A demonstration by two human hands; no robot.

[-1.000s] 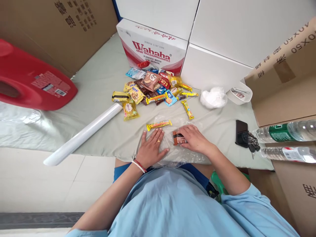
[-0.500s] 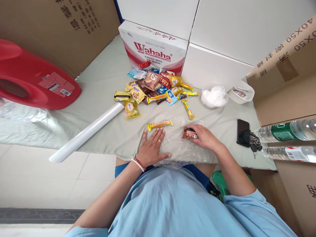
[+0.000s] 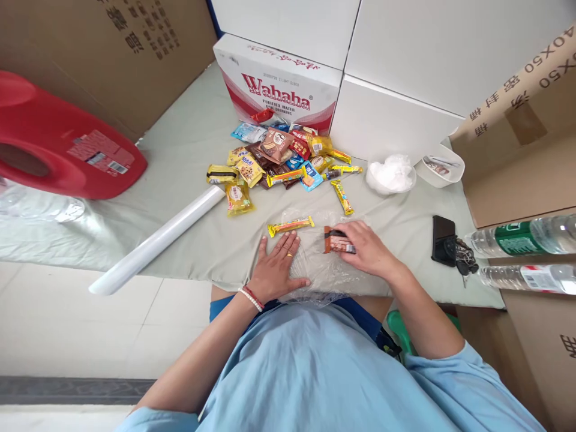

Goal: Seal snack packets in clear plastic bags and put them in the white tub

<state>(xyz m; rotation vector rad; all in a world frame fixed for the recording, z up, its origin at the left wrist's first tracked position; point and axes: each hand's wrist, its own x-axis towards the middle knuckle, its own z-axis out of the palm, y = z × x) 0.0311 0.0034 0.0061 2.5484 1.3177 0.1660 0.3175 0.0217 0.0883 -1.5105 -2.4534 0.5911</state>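
My left hand [image 3: 276,267] lies flat with its fingers spread, pressing on a sheet of clear plastic film [image 3: 310,264] at the table's front edge. Just beyond its fingertips is a yellow snack bar [image 3: 290,225], resting on or beside the film. My right hand [image 3: 364,249] grips a brown wrapped snack pack [image 3: 338,240] over the film; the fingers cover its right end. Farther back, a heap of wrapped snacks [image 3: 274,150] leans toward a box, with another yellow bar [image 3: 342,197] lying apart in front of it.
A white roll [image 3: 157,240] lies slanted at the left, near a big red jug [image 3: 67,144]. Behind the snacks stands a Wahaha carton [image 3: 279,84]. To the right are a bowl with white plastic [image 3: 390,175], a white tub [image 3: 443,165], a phone [image 3: 443,240], keys and water bottles [image 3: 517,240].
My right hand has shifted slightly left with the brown snack pack, bringing it nearer the yellow bar. My left hand stays flat in place.
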